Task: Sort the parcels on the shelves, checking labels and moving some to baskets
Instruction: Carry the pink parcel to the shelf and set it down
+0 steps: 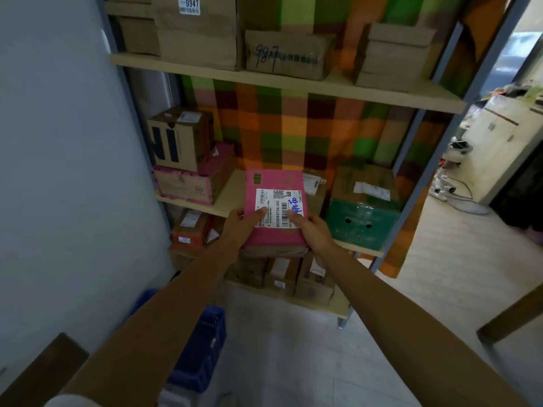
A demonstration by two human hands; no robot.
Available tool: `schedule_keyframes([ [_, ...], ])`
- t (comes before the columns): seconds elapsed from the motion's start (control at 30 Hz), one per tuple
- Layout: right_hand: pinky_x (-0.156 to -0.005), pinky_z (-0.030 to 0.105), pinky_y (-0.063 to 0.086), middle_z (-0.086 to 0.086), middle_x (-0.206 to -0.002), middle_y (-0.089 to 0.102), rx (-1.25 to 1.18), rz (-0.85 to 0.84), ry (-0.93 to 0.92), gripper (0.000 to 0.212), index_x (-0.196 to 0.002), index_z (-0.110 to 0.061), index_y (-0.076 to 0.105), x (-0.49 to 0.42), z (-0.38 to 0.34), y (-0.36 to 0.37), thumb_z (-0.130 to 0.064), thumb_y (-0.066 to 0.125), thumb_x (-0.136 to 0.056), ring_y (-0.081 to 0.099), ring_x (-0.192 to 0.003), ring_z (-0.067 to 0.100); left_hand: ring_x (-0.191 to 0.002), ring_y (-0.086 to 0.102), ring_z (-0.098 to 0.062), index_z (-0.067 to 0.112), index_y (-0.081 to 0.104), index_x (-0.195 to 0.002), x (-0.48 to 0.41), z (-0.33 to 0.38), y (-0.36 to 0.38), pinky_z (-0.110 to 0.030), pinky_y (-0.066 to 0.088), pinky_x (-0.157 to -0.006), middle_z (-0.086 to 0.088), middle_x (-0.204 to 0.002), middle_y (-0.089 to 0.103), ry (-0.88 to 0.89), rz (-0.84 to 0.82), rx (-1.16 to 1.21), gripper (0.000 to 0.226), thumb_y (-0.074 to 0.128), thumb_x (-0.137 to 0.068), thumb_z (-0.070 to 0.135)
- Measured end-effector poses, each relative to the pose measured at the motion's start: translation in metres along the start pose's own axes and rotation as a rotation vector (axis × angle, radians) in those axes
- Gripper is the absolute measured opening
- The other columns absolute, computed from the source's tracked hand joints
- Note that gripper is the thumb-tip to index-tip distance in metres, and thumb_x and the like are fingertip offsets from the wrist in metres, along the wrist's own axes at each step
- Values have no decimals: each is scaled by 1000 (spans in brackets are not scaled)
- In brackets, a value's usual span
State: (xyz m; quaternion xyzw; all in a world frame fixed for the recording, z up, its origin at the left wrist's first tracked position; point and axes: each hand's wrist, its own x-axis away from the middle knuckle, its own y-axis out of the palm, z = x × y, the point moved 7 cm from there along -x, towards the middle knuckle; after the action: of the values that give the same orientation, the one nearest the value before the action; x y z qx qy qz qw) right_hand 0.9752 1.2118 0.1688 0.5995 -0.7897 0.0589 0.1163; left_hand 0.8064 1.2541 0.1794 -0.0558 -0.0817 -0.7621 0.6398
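- Head view: I held the pink parcel (274, 230) in front of the middle shelf (229, 198), left of the green box (363, 218). I judged it a light, stiff carton, best taken by its two near corners.
- My left hand (239, 226) and right hand (313, 229) each pinched a near corner, thumbs on top.
- Its white label (277, 205) faced up, showing a barcode and blue handwriting.
- A blue basket (202, 356) stood near, low left.

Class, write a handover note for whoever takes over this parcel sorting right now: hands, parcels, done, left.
Left hand and right hand both grip the pink parcel by its sides, label up, in front of the middle shelf.
Blue basket stands on the floor, lower left.
Done: this parcel in hand, label readable.
Left: shelve or basket it; check the other boxes.
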Motion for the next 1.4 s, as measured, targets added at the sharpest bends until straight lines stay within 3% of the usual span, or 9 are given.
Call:
schedule_keyframes([
  [0.2,-55,20,56,10,-125,67,-3,-5,-16,50,-137,-14,53,-81,-33,55,-31,68,-93,69,-87,14,-98,68,-24,8,62,-125,-94,28,-43,-44,56,-91,-10,-120,68,24,16,29,39,70,-91,24],
  [0.43,-53,17,55,4,-121,63,-48,-31,-8,38,-130,-22,46,-151,-44,122,-16,63,-97,65,-82,9,-113,63,-32,10,60,-132,-183,42,-109,-49,49,-102,-12,-126,65,1,72,-68,41,62,-96,31],
  [0.53,-56,19,57,9,-135,60,-39,-41,14,54,-147,-21,41,-176,-39,147,-16,62,-98,65,-87,10,-113,62,-31,9,59,-131,-212,39,-128,-47,48,-103,-11,-126,64,-21,82,-101,40,61,-97,30],
  [0.73,-63,19,56,6,-131,61,-16,-2,8,46,-146,-21,41,-215,-44,151,-14,54,-102,65,-103,21,-117,58,-32,6,56,-128,-253,31,-135,-51,45,-105,-13,-131,59,-89,128,-108,37,58,-97,27],
  [0.87,-59,23,56,5,-134,61,78,1,19,46,-148,-28,38,-247,-46,140,-19,50,-104,64,-96,20,-120,55,-31,12,57,-136,-279,35,-121,-51,46,-105,-4,-128,57,-106,91,-153,36,52,-102,26],
  [0.93,-74,31,58,6,-138,59,171,-26,22,48,-150,-26,37,-266,-55,131,-19,51,-104,62,-101,21,-123,53,-33,11,55,-138,-294,37,-116,-52,47,-104,-9,-132,56,-112,80,-154,37,52,-103,21],
  [1.13,-76,44,54,2,-138,57,326,-145,80,50,-149,-32,36,-323,-113,114,-28,54,-102,56,-122,27,-120,57,-37,8,57,-131,-345,71,-107,-55,53,-94,-14,-134,57,-66,149,-121,40,62,-97,28],
  [1.23,-86,49,55,4,-142,55,342,-114,69,53,-150,-31,36,-349,-125,107,-30,56,-101,56,-124,29,-119,57,-35,14,57,-121,-364,84,-94,-53,54,-94,-10,-128,57,-95,175,-94,26,59,-99,28],
  [1.4,-59,26,52,9,-139,58,334,-88,70,49,-149,-22,39,-375,-121,82,-25,53,-103,62,-105,25,-116,60,-37,14,61,-115,-384,75,-71,-51,54,-93,-15,-131,60,-138,158,-85,20,60,-98,25],
])
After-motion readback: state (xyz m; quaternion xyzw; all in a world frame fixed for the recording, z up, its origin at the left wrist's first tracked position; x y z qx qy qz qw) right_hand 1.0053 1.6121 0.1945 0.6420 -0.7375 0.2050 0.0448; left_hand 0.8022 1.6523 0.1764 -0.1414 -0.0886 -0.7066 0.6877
